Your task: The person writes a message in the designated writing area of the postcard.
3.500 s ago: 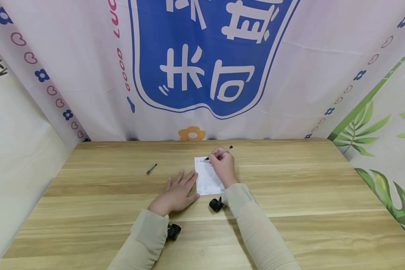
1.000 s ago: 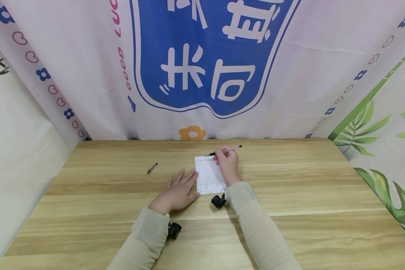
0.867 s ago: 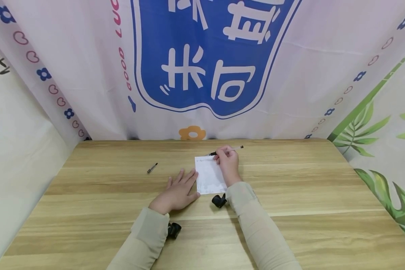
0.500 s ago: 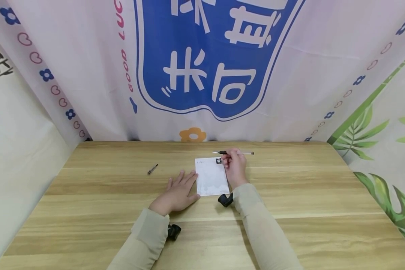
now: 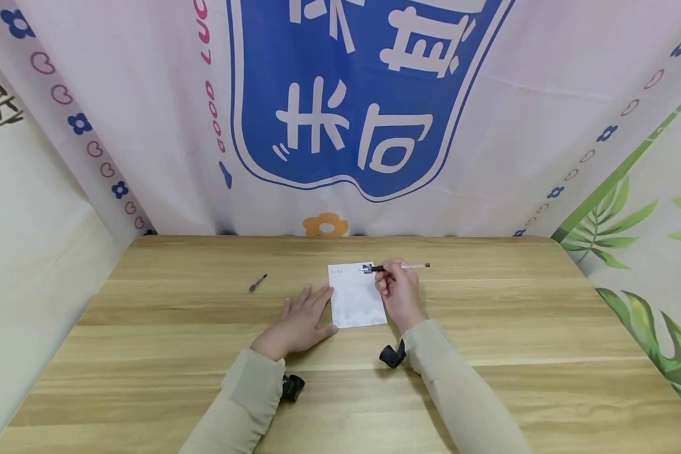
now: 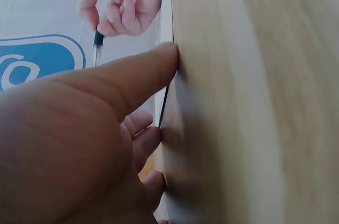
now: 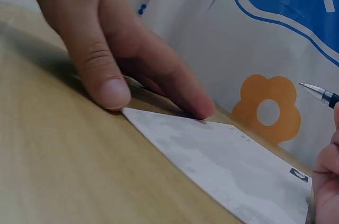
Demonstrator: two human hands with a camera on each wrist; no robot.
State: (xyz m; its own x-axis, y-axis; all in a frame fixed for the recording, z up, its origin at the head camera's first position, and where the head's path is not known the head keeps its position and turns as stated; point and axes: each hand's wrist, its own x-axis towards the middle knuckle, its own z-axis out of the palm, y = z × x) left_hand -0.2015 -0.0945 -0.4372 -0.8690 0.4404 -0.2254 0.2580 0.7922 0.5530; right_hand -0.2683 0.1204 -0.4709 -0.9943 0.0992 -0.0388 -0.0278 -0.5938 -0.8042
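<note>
My left hand (image 5: 297,325) lies with fingers spread, its fingertips and thumb at the left edge of a white sheet of paper (image 5: 354,299). In the right wrist view the left hand's thumb and a fingertip press the paper's edge (image 7: 201,152). My right hand (image 5: 400,293) pinches an uncapped pen (image 5: 415,265) near the paper's upper right corner. The right wrist view shows the pen's tip (image 7: 318,92) raised above the sheet. A short row of small writing (image 7: 241,134) runs along the top, and a small dark printed picture (image 7: 299,175) sits in the corner.
A small pen cap (image 5: 258,283) lies on the wooden table (image 5: 176,340) to the left of the paper. Behind the table's far edge hangs a printed curtain (image 5: 170,126). A black wrist camera (image 5: 393,356) sits under the right sleeve, another (image 5: 292,388) by the left.
The right hand has moved right with the pen, from the writing at the paper's top left, lifting the tip and uncovering the corner picture. The left hand has stayed in place.
</note>
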